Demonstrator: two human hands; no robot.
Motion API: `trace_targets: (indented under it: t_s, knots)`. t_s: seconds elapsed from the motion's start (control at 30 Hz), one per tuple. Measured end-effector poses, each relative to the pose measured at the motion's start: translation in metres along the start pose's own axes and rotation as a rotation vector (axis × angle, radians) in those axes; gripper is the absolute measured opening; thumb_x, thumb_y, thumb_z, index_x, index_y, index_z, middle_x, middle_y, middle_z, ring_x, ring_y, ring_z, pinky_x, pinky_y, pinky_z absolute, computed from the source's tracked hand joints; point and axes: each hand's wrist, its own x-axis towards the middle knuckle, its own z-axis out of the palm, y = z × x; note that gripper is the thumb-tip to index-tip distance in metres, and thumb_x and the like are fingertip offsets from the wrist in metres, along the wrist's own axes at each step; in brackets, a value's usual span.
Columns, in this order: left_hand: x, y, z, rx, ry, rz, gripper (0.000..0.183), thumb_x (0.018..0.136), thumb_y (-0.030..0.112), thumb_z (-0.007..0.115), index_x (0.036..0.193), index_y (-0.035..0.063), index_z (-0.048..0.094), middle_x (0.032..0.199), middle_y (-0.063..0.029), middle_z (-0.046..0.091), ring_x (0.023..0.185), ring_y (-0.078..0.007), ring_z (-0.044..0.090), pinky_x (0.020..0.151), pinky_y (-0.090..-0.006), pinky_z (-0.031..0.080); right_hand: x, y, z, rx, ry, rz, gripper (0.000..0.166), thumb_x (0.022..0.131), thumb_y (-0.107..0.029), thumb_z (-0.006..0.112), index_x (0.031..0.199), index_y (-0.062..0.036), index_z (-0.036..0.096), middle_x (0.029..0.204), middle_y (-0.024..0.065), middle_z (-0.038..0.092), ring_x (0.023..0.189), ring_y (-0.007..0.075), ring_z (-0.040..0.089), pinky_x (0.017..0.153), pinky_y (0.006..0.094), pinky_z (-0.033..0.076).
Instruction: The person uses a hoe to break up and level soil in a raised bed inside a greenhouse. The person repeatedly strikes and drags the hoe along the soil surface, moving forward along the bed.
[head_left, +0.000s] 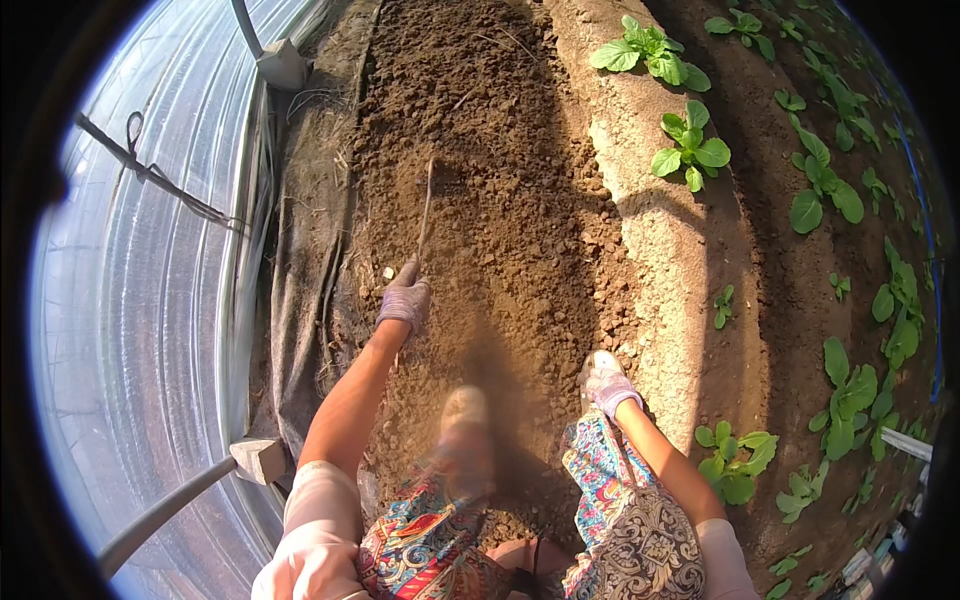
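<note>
A worn glove covers my left hand (406, 298), which is closed around the near end of a thin rod-like hand tool (428, 202). The tool points away from me, and its bent far end touches the loose brown soil (487, 225). My right hand (612, 390), also gloved, is low by my right knee or foot, over the patterned trousers. Its fingers are partly hidden, and whether it holds anything cannot be told. Between my arms a blurred shoe tip (465, 409) rests over the soil.
Clear plastic sheeting (165, 300) with metal pipes and concrete blocks (259, 459) runs along the left, beside dark ground fabric (304, 247). On the right, a raised soil ridge (660, 247) bears leafy seedlings (690, 146). More plant rows and a blue hose or cord (919, 195) lie beyond.
</note>
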Motion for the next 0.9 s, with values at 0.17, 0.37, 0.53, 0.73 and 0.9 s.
trace_targets:
  t_s: [0.17,0.37,0.53,0.73,0.9]
  knots:
    - [0.014,0.060,0.037,-0.327,-0.054,-0.171,0.041,0.084,0.014,0.044,0.125,0.0202,0.039,0.053,-0.0016,0.043,0.034,-0.0145,0.038,0.030,-0.0310,0.035,0.016,0.024,0.010,-0.049,0.094,-0.037,0.043,0.072,-0.016,0.052,0.114,-0.0063,0.050,0.103,0.0143,0.056,0.090,0.0264,0.054,0.079,0.0295,0.043]
    - [-0.037,0.004,0.054,-0.087,-0.335,-0.152,0.047,0.084,0.014,0.051,0.129,0.0195,0.039,0.053,-0.0006,0.045,0.036,-0.0120,0.042,0.030,-0.0285,0.035,0.021,0.028,0.002,-0.080,0.062,-0.071,0.044,0.069,-0.013,0.051,0.113,-0.0060,0.050,0.101,0.0147,0.056,0.093,0.0266,0.053,0.081,0.0311,0.042]
    - [-0.003,0.049,0.023,0.029,-0.035,-0.028,0.041,0.084,0.019,0.048,0.124,0.0250,0.042,0.055,-0.0004,0.046,0.036,-0.0117,0.041,0.031,-0.0294,0.037,0.007,0.010,0.003,0.072,0.029,0.044,0.049,0.069,-0.008,0.052,0.117,-0.0028,0.046,0.099,0.0119,0.057,0.089,0.0227,0.054,0.078,0.0283,0.043]
    - [0.024,0.072,0.056,-0.457,-0.199,-0.256,0.012,0.086,0.028,0.044,0.093,0.0182,0.045,0.049,-0.0019,0.038,0.036,-0.0168,0.034,0.035,-0.0312,0.029,0.029,0.038,0.010,-0.108,0.060,-0.056,0.041,0.072,-0.016,0.050,0.111,-0.0029,0.052,0.114,0.0157,0.051,0.109,0.0263,0.046,0.092,0.0278,0.034]
    - [-0.054,-0.033,0.076,0.236,-0.387,0.056,0.046,0.083,0.010,0.052,0.128,0.0171,0.042,0.067,-0.0003,0.053,0.038,-0.0090,0.038,0.036,-0.0249,0.035,0.023,0.029,0.013,0.119,0.035,0.062,0.038,0.073,-0.019,0.050,0.108,-0.0031,0.055,0.116,0.0171,0.050,0.109,0.0275,0.047,0.093,0.0300,0.035]
